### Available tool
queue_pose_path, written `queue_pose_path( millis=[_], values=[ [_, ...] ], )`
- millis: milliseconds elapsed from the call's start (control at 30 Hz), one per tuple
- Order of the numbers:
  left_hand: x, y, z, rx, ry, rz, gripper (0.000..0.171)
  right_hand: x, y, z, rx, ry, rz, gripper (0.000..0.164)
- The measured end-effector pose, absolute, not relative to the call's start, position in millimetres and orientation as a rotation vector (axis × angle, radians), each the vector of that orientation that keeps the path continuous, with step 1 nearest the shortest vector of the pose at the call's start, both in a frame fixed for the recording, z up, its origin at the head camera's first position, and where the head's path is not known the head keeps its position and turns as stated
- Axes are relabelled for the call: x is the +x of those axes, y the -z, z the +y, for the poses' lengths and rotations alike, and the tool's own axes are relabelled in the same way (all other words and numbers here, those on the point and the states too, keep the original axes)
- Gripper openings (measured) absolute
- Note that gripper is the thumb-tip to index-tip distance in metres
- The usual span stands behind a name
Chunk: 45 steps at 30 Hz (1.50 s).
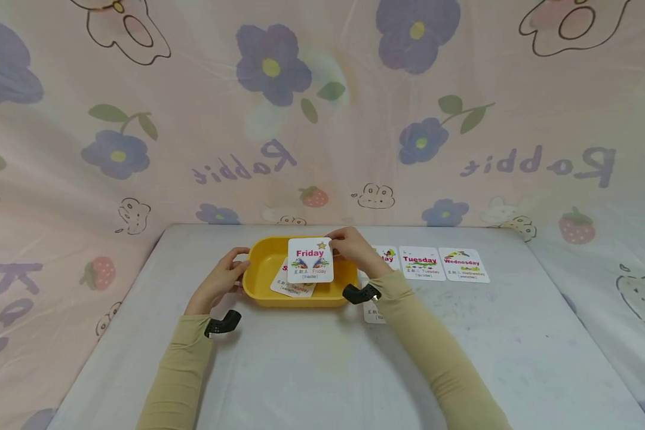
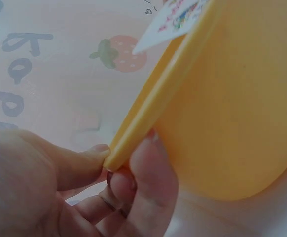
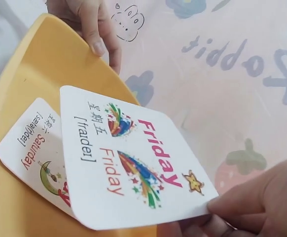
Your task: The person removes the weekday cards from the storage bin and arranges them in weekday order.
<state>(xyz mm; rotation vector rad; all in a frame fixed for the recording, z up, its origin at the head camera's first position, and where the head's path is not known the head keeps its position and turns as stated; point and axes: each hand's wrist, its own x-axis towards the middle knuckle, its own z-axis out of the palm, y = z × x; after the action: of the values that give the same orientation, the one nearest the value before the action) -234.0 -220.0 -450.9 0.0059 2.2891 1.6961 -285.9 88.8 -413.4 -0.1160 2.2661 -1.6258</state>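
The left hand (image 1: 220,278) pinches one yellow tray (image 1: 301,302); the right hand (image 1: 358,251) pinches one Friday card (image 1: 310,260) above one Saturday card (image 1: 292,289); four cards (image 1: 421,264) lie rightward of it.

Screened-off nook, rabbit-print curtain (image 1: 362,134), white tabletop (image 1: 279,370)

Left hand (image 1: 221,278) — pinching | right hand (image 1: 357,251) — pinching, underside unclear

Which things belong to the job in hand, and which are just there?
Likely the job: Friday card; Saturday card; yellow tray; Tuesday card; Wednesday card; upper partly hidden card; lower partly hidden card.

Likely just there: patterned backdrop; black wrist devices.
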Motion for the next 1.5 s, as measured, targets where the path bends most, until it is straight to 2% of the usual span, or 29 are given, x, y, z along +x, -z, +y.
queue_pose_path(
  millis=[800, 1500],
  values=[
    [-237, 455, -220, -0.016, -1.672, 2.300, 0.040, -259, 394, 156, -0.124, 1.702, 2.287, 0.030],
    [-235, 452, -219, -0.030, -1.666, 2.302, 0.039, -226, 419, 229, 0.031, 1.642, 2.381, 0.035]
  ],
)
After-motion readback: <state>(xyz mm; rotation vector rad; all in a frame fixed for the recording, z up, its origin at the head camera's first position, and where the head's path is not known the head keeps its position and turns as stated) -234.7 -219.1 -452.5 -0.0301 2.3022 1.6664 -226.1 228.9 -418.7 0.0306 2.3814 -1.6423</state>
